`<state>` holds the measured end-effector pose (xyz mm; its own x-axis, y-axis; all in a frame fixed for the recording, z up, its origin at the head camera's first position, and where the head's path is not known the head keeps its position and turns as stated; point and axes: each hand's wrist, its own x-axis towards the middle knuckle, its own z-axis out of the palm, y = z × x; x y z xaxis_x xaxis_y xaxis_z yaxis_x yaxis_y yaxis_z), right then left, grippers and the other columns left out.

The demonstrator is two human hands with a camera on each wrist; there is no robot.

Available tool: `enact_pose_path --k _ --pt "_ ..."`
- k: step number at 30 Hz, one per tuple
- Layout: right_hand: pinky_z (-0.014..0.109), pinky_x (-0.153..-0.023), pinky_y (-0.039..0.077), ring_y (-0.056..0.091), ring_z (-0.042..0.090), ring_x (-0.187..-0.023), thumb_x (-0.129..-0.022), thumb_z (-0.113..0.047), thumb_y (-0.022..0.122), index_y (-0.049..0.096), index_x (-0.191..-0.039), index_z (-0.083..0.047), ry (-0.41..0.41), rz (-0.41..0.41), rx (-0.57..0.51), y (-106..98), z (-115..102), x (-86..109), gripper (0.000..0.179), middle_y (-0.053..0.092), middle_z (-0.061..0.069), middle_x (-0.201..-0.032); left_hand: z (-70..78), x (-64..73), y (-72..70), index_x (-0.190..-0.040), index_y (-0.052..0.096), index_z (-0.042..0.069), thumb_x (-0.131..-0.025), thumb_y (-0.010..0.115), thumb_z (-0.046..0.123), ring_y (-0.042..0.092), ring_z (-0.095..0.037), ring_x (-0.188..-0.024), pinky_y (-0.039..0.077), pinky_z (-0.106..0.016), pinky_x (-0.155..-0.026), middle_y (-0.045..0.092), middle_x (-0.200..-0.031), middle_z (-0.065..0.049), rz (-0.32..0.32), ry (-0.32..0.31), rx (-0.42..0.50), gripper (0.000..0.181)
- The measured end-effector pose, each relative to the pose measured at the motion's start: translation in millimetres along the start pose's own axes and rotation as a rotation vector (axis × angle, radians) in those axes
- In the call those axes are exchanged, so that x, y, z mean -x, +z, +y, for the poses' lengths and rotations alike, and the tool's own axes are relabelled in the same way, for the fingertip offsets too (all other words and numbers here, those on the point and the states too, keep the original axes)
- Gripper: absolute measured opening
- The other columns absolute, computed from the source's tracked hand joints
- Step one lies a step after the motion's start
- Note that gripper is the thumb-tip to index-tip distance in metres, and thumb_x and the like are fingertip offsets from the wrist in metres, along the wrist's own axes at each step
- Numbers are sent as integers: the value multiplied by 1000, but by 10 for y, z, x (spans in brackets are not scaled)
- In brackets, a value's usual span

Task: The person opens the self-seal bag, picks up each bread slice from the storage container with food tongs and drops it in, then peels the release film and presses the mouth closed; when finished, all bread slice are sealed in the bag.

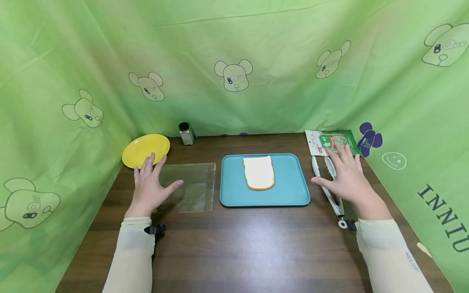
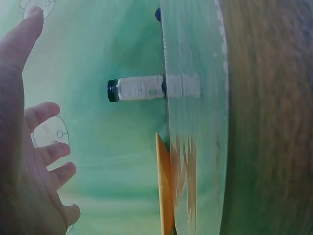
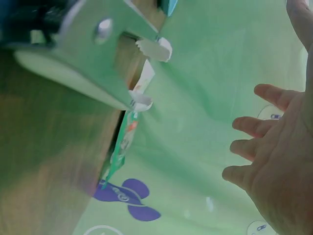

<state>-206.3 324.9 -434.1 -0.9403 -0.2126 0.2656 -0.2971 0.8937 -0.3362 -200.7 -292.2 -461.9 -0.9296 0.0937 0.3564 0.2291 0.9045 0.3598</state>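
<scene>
My left hand [image 1: 149, 189] hovers with spread fingers over the left part of a clear flat sheet [image 1: 196, 187], holding nothing. On the other side my right hand [image 1: 346, 179], fingers also spread, is above a pair of tongs [image 1: 332, 198] with white scalloped tips. Between the hands, a slice of bread [image 1: 259, 173] lies on a blue tray [image 1: 228, 199]. The left wrist view has the left hand [image 2: 36, 152] beside the shiny sheet [image 2: 210, 122], seen edge-on. In the right wrist view the right hand [image 3: 281, 152] is apart from the tongs [image 3: 93, 54].
A yellow plate [image 1: 143, 148] sits at the back left, near a small black-capped bottle [image 1: 186, 135]. A green and white packet [image 1: 340, 138] lies at the back right beyond the tongs. Green printed cloth [image 1: 271, 101] hangs around the back and sides of the brown table [image 1: 256, 248].
</scene>
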Motion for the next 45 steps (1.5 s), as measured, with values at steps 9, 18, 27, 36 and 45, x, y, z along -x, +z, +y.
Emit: enact_pose_path --k 9,18,27,36,45 --pt "61 -122 -12 -5 38 -160 -88 -56 81 31 -162 -2 -40 -35 -36 -34 -139 -124 105 13 26 -171 25 -37 35 -162 40 14 -85 75 69 18 -45 -155 1 -71 -120 20 -170 -21 7 24 4 100" --pt "60 -124 -8 21 48 -154 -93 -49 79 40 -157 1 -101 -33 -49 -24 -295 -263 90 29 26 -166 51 -47 63 -162 38 15 -92 74 59 19 -43 -155 7 -69 -121 21 -170 -21 -4 34 29 91" --pt "63 -124 9 22 47 -153 -94 -44 80 42 -156 1 -122 -57 -98 44 -434 -380 86 29 24 -166 102 -61 77 -161 41 14 -93 73 59 23 -45 -153 8 -66 -123 25 -169 -20 -15 32 49 88" --pt "66 -122 13 19 44 -155 -95 -50 75 38 -160 -4 -119 -120 -93 92 -556 -488 88 24 19 -170 123 -67 103 -159 43 14 -92 75 59 27 -44 -152 13 -64 -123 29 -166 -20 -11 37 61 88" --pt "64 -119 25 30 45 -151 -95 -46 78 44 -156 -2 -184 -109 -100 228 -693 -592 82 34 21 -165 175 -58 126 -161 42 16 -94 71 62 30 -44 -151 26 -71 -115 31 -167 -16 -74 20 112 86"
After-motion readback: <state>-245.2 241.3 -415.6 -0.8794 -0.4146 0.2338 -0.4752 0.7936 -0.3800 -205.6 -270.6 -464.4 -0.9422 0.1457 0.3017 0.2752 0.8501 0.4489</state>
